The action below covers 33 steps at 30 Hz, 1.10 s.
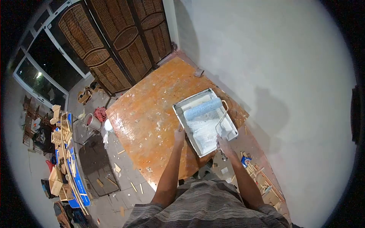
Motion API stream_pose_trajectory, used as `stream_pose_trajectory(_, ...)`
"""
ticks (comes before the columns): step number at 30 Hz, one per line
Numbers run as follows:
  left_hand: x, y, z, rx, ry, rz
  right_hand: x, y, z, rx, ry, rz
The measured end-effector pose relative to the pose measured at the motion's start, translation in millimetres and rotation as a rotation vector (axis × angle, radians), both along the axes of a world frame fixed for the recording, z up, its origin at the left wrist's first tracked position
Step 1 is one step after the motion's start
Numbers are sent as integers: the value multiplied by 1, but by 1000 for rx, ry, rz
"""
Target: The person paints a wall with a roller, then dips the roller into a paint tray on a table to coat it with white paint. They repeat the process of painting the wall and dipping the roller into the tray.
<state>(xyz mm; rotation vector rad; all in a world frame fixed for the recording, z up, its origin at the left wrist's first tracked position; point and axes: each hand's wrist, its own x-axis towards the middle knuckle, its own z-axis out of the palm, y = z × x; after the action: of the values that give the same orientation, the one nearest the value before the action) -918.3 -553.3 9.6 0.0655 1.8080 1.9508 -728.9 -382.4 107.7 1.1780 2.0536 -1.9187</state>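
Observation:
A white paint tray (205, 154), smeared with white paint, rests tilted across the near right part of an orange-brown, paint-spotted table (152, 98). Lying across the tray's upper part is a paint roller (202, 109) with a light blue sleeve and a bent wire frame. My right hand (223, 144) is closed round the roller's handle at the tray's near right side. At the tray's left edge, my left hand (179, 135) grips the rim; its fingertips are partly hidden.
A bare pale wall (273, 57) runs along the right. A woven folding screen (125, 38) stands behind the table. On the left, a blue-edged table (78, 178) carries wooden pieces, near a bucket (93, 121). Wood scraps (266, 182) lie on the floor at right.

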Motion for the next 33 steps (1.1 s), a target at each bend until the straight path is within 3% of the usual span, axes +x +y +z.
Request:
stream_pose_trajectory(5,-6,-8,11,-137,-69,-55,-27,14,-17,-30,32,152)
stream_pose_trajectory(7,-6,-9,21,-142,-93,-80,-44,14,5,-2,68,252)
stream_pose_trajectory(10,-7,-9,24,-240,-33,-81,-73,34,-22,-180,-98,159)
stream_pose_trajectory(13,-12,-10,11,-319,156,-137,-102,35,-40,128,-189,330)
stream_pose_trajectory(16,-15,-6,12,-322,235,-95,-98,36,-48,742,-121,678)
stream_pose_trajectory(18,-10,-2,29,-357,48,-88,-75,24,-32,903,-79,568)
stream_pose_trajectory(19,-11,-2,37,-379,-45,-84,-63,16,-23,908,-34,425)
stream_pose_trajectory(20,-15,0,35,-376,75,-72,-53,8,-17,909,10,287)
stream_pose_trajectory(25,-9,1,11,-415,418,33,3,-23,-5,875,-169,355)
stream_pose_trajectory(26,-11,1,11,-417,353,8,4,-24,-5,849,-223,349)
stream_pose_trajectory(29,-14,1,16,-426,210,-62,-5,-14,-20,918,-34,350)
stream_pose_trajectory(31,-16,-2,8,-448,173,-82,-27,0,-39,1264,229,450)
stream_pose_trajectory(33,-17,-3,-6,-396,153,-97,-52,12,-35,1272,224,489)
